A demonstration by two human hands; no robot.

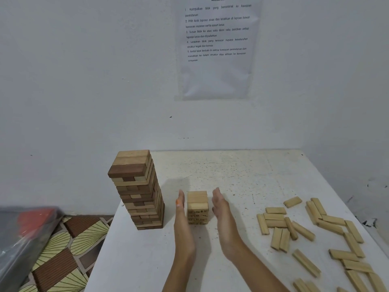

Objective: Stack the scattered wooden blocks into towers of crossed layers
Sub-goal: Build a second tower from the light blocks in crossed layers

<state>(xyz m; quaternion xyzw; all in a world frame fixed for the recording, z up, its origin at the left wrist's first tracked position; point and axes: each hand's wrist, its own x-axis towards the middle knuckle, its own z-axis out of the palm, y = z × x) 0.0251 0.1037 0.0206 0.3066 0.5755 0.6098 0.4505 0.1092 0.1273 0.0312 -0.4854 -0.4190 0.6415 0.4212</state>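
My left hand [181,220] and right hand [221,216] stand on edge either side of the short tower [197,207], fingers straight and palms facing in, holding nothing. The left lies just beside its wall, and I cannot tell whether it touches; the right shows a thin gap. This tower is a few crossed layers of pale blocks on the table [231,171]. The tall tower [140,192], in mixed dark and light wood, rises to its left. The loose blocks [305,230] lie scattered well to its right. I judge the blocks light, stiff and smooth, so they should slide on one another easily, and a hard shove could skew a layer. Flat palms on opposite walls seem the right way to square the tower. A single block is best pinched by its long sides near the middle. Dark marks show on the block ends of the short tower, too small to read. On the wall behind it hangs a sheet [216,39] of numbered lines; the first begins "Kumpulkan blok yang berselerak", the third "Susun blok ke atas satu demi satu".
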